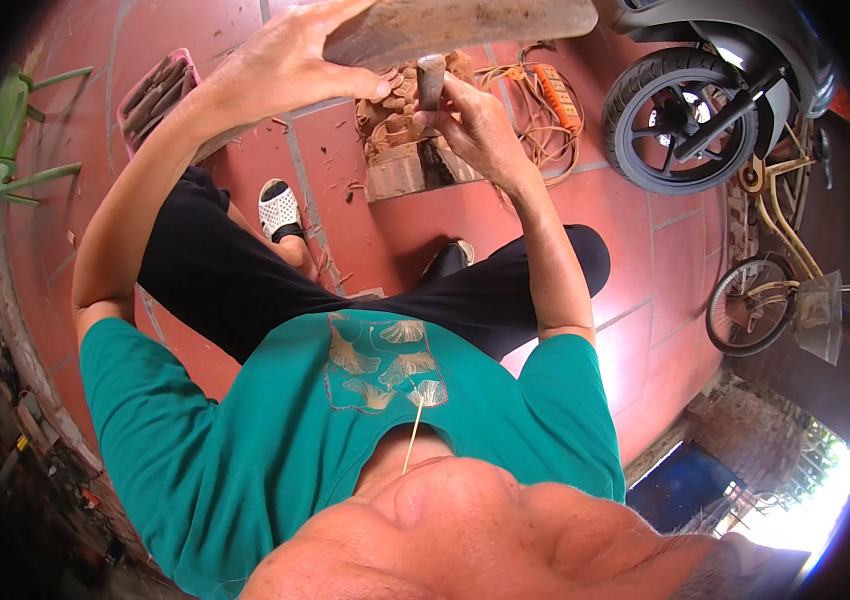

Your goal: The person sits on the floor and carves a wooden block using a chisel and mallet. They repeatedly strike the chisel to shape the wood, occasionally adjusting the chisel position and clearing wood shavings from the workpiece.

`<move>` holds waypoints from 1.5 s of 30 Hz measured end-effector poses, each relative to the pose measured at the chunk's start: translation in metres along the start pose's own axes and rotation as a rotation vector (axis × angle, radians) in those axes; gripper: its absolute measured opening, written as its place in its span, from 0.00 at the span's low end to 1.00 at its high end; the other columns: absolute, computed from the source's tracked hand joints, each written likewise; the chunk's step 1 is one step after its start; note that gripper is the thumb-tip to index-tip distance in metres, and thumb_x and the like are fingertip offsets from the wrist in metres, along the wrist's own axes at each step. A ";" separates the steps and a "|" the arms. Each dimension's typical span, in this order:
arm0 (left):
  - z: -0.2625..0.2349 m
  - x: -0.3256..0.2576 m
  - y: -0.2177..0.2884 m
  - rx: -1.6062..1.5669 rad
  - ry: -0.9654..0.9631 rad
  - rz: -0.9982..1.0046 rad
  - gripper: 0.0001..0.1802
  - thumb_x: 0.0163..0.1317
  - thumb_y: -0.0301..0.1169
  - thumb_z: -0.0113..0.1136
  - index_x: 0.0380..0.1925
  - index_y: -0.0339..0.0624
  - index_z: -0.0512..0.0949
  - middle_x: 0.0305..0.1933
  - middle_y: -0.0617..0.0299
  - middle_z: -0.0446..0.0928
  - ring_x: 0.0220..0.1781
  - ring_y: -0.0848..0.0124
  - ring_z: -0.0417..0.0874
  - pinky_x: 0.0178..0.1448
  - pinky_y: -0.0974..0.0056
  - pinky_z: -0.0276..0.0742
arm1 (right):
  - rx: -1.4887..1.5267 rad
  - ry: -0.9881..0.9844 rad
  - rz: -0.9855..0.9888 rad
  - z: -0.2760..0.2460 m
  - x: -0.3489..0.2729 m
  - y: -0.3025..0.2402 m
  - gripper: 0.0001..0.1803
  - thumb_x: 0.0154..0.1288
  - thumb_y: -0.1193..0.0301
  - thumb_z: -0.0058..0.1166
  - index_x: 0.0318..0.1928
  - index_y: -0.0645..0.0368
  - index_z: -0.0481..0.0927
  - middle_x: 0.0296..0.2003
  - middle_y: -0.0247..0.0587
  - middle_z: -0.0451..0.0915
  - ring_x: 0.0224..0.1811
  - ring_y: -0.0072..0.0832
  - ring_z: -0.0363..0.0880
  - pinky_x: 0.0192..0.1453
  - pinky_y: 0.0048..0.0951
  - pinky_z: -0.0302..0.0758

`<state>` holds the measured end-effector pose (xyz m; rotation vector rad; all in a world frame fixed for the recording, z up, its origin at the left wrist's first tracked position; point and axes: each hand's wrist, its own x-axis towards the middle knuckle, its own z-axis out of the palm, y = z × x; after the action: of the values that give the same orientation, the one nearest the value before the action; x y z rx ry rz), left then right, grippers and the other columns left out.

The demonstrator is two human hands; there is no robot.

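Observation:
At the top of the view, my left hand [290,65] is curled round the left end of a thick, worn wooden club [465,25]; its thumb sticks out underneath and its fingertips are partly cut off by the frame. The club lies crosswise, its rounded end to the right. My right hand [485,135] grips a short upright tool with a round wooden handle [431,75], apparently a chisel, whose lower end is hidden. Beneath both hands is a brown carved wood block [395,170] with a rough, lumpy top, partly covered by the club and the hands.
A pink basket of tools [160,95] and a green plastic chair [20,150] stand left. An orange power strip [557,98] with coiled cord lies right of the block. Farther right are a motorbike wheel [680,120] and a bicycle [780,280]. Wood chips litter the red tiles [345,230].

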<state>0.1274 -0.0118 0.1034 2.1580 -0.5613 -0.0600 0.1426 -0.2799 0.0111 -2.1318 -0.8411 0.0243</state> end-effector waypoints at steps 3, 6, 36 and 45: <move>-0.014 -0.001 0.006 -0.070 0.028 0.040 0.40 0.57 0.38 0.76 0.65 0.29 0.71 0.49 0.44 0.84 0.49 0.63 0.84 0.55 0.60 0.79 | -0.022 0.020 -0.036 0.001 0.004 -0.008 0.16 0.63 0.67 0.68 0.40 0.61 0.73 0.33 0.51 0.78 0.39 0.51 0.81 0.42 0.47 0.74; -0.013 -0.012 0.008 -0.114 0.069 -0.113 0.41 0.57 0.38 0.76 0.68 0.33 0.70 0.44 0.51 0.83 0.37 0.70 0.81 0.42 0.65 0.77 | -0.092 0.016 -0.054 0.003 0.006 -0.010 0.15 0.63 0.67 0.69 0.43 0.60 0.77 0.34 0.47 0.80 0.38 0.44 0.82 0.41 0.41 0.76; -0.008 -0.017 -0.015 -0.051 0.009 -0.121 0.35 0.60 0.38 0.73 0.64 0.33 0.73 0.41 0.54 0.80 0.38 0.72 0.79 0.43 0.66 0.75 | -0.026 -0.054 0.115 -0.002 0.010 -0.003 0.12 0.69 0.73 0.65 0.49 0.62 0.79 0.36 0.39 0.86 0.39 0.26 0.86 0.45 0.31 0.81; -0.019 -0.021 0.018 -0.315 0.107 -0.161 0.39 0.59 0.33 0.75 0.67 0.30 0.70 0.52 0.50 0.84 0.50 0.67 0.83 0.56 0.63 0.79 | -0.068 -0.113 -0.064 0.017 0.026 -0.012 0.15 0.61 0.69 0.66 0.44 0.60 0.77 0.35 0.51 0.81 0.41 0.51 0.81 0.44 0.46 0.75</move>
<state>0.1067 0.0015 0.1255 1.8814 -0.2939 -0.1126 0.1509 -0.2482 0.0146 -2.1820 -0.9882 0.0856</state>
